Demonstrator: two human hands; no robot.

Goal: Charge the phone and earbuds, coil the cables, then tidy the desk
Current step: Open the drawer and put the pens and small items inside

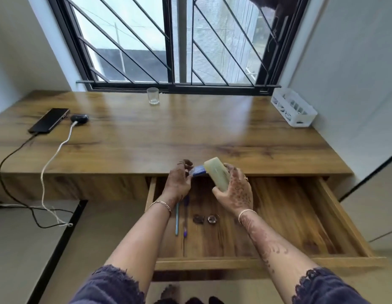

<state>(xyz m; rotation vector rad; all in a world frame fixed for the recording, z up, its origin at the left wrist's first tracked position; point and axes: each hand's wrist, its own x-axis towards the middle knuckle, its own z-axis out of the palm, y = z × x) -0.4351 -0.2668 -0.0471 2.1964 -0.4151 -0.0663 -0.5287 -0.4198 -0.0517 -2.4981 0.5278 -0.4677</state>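
The right hand (232, 189) grips a pale oblong case (217, 174). The left hand (179, 183) pinches a blue item (198, 172) beside it, over the open drawer (267, 261) at the front edge of the desk (190, 128). The phone (49, 120) and earbuds case (79, 119) lie well apart, near the left edge, both cabled.

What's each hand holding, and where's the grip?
Right hand grips pale oblong object round its lower end; left hand pinches blue item at its left end.

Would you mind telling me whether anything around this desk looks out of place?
The black cable and white cable trail uncoiled off the desk's front edge and cross in a tangle on the floor. The drawer also stands open. Nothing looks spilled or damaged.
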